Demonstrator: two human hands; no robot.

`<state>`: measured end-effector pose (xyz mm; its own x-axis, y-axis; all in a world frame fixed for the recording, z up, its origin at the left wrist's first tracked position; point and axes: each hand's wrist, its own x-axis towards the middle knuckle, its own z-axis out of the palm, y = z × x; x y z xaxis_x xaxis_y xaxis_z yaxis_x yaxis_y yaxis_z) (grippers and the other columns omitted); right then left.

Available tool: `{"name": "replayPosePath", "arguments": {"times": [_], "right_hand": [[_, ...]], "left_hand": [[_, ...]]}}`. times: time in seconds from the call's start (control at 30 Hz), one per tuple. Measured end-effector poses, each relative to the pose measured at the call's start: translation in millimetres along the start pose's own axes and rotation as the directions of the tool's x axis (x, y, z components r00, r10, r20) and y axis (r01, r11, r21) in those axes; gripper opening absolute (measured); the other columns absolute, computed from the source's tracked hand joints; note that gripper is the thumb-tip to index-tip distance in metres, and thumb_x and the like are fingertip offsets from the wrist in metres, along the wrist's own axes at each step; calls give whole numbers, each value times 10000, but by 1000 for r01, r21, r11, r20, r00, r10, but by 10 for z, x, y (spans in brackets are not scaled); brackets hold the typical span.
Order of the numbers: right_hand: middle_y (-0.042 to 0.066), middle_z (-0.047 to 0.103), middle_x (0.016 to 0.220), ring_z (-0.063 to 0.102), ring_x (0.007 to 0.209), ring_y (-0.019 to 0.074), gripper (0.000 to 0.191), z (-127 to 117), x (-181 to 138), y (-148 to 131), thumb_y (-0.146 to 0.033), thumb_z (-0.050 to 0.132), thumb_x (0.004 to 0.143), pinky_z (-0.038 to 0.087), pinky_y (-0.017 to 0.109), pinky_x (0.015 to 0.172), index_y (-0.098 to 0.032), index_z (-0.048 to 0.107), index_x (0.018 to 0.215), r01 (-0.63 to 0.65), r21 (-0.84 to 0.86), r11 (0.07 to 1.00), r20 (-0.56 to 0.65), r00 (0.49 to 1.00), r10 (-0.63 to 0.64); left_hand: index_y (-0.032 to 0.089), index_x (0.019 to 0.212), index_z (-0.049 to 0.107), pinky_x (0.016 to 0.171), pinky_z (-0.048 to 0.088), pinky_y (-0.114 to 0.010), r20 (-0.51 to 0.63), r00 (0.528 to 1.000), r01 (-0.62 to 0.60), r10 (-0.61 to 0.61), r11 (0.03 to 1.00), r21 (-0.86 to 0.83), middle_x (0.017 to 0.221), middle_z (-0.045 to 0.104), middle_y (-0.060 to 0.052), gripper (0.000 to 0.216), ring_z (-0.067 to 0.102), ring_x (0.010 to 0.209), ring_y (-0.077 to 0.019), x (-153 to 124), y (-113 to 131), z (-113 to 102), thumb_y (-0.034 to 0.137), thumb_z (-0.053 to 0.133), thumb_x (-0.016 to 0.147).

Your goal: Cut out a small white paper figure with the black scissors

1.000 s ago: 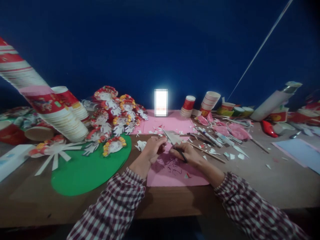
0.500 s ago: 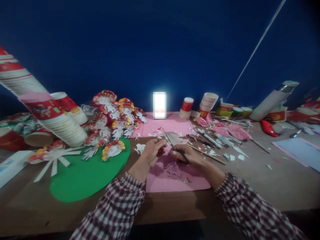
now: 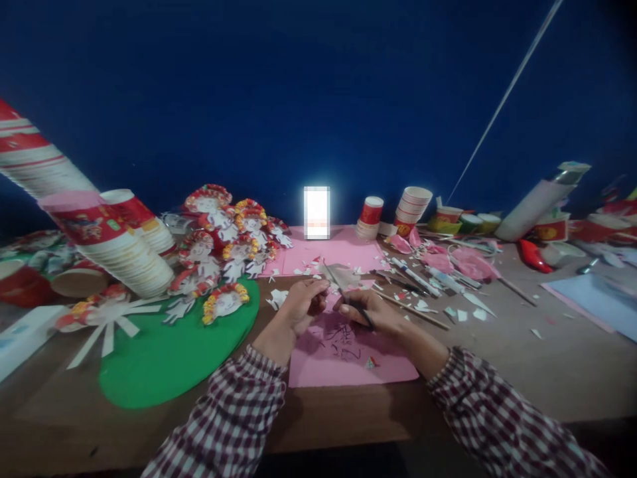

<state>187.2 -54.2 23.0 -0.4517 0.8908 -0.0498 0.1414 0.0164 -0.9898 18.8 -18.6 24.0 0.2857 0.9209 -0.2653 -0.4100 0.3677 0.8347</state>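
Observation:
Dark-handled scissors are gripped in my right hand, their blades pointing up and to the left toward my other hand. The fingers of my left hand are pinched together beside the blade tips; what they hold, if anything, is too small and hidden to name. A pale paper piece shows just beyond the blades, and I cannot tell whether it is held or lies there. Below both hands lies a pink sheet with dark handwriting, and a small coloured scrap rests on it.
Paper-cut dolls with red and yellow trim crowd a green oval sheet at the left. Stacked paper cups lean behind them. Pens, a thin stick and white scraps are strewn rightward. A bright blurred-out rectangle stands at the back.
The view has tilted up very slightly. Both hands stay close together, and the scissors have shifted only a little.

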Motion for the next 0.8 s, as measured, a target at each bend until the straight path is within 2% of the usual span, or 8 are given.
{"name": "replayPosePath", "arguments": {"times": [0.2, 0.33, 0.5, 0.57, 0.63, 0.73, 0.8], "right_hand": [[-36, 484, 569, 449, 462, 76, 381, -6, 9, 4, -486, 644, 732, 349, 183, 420, -121, 593, 825, -34, -2, 999, 28, 999, 34], [-20, 520, 622, 488, 527, 91, 399, -15, -1, 13, -466, 677, 718, 380, 190, 466, -119, 598, 897, -26, -20, 999, 56, 998, 27], [-32, 501, 601, 480, 502, 82, 383, -61, -21, 5, -468, 632, 769, 384, 194, 461, -131, 589, 946, -41, -5, 999, 43, 998, 42], [-27, 511, 607, 481, 510, 79, 353, -80, -12, 11, -441, 638, 775, 378, 193, 465, -130, 596, 938, -14, 13, 1000, -22, 1000, 14], [-31, 509, 594, 478, 506, 76, 335, -86, 8, 24, -409, 673, 752, 375, 195, 462, -130, 597, 921, 36, 69, 997, -145, 989, -26], [-39, 513, 618, 506, 519, 86, 373, -71, 44, 41, -364, 744, 681, 448, 233, 499, -150, 590, 945, 127, 251, 959, -338, 940, -36], [-27, 550, 706, 550, 567, 100, 427, -59, 61, 42, -324, 785, 627, 511, 279, 553, -175, 586, 974, 165, 353, 921, -404, 915, -9]], "left_hand": [[109, 593, 578, 393, 343, -125, -20, 1000, -8, 6, 998, -67, 510, 522, 32, 206, 438, 415, -24, 15, -5, -20, 199, 758, 550], [106, 662, 620, 407, 378, -110, -113, 994, -20, -4, 977, -210, 538, 557, 24, 155, 477, 435, -27, 50, 38, -67, 131, 734, 560], [116, 629, 588, 410, 393, -96, -238, 971, -80, -4, 936, -343, 523, 552, 26, 116, 490, 445, -26, 62, 144, -103, 101, 702, 616], [120, 633, 586, 416, 396, -99, -252, 968, -114, 23, 929, -353, 525, 553, 27, 121, 489, 448, -25, 67, 158, -115, 111, 705, 620], [121, 649, 591, 423, 394, -103, -241, 969, -132, 53, 937, -325, 534, 556, 29, 140, 486, 453, -24, 77, 143, -127, 137, 723, 605], [126, 671, 590, 428, 382, -116, -181, 980, -124, 86, 971, -207, 549, 549, 39, 230, 475, 453, -23, 86, 80, -124, 218, 767, 557], [129, 672, 578, 416, 361, -126, -120, 988, -108, 95, 989, -100, 548, 531, 50, 283, 453, 439, -21, 78, 32, -101, 268, 783, 536]]}}
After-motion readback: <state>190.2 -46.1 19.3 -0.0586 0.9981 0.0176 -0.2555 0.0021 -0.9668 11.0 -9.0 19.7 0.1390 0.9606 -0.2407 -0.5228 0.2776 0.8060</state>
